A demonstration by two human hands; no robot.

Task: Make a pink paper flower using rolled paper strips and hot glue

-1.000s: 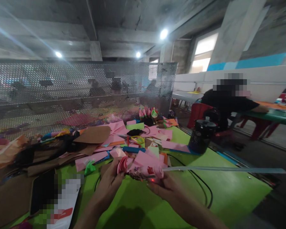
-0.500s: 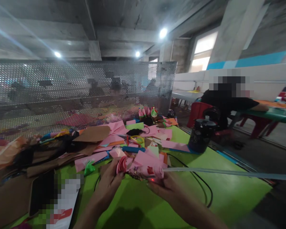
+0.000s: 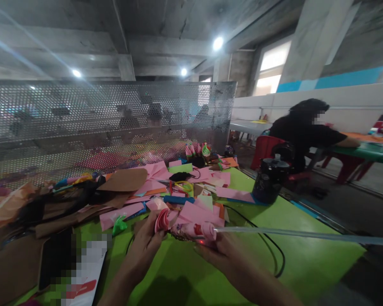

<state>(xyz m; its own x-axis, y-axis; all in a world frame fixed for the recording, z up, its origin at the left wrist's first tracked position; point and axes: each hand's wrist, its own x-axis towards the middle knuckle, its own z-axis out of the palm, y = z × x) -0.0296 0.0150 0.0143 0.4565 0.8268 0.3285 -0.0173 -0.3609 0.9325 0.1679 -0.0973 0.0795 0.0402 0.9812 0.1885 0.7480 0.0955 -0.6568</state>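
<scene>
A pink glue gun [image 3: 191, 230] with a small red light lies in my right hand [image 3: 221, 250], whose fingers are wrapped round it. Out of its back end a long, clear glue stick [image 3: 290, 231] runs off to the right. My left hand [image 3: 147, 240] pinches a pink layered swirl [image 3: 161, 221] of paper or foam between thumb and fingers. The gun's nozzle end points at the swirl, close to it; whether they touch I cannot tell. Both hands are above the front of the green table [image 3: 178, 276].
Pink sheets [image 3: 191, 212], brown cardboard [image 3: 123, 178] and a blue stick [image 3: 178, 199] litter the table behind my hands. Finished-looking swirl cones [image 3: 206, 151] stand near the perforated metal screen [image 3: 108, 119]. A black canister [image 3: 270, 180] is at right; a black cable [image 3: 282, 255] loops on the table. A person sits beyond.
The glue gun and my right hand have shifted slightly left, toward the swirl. My left hand, still holding the swirl, has barely moved.
</scene>
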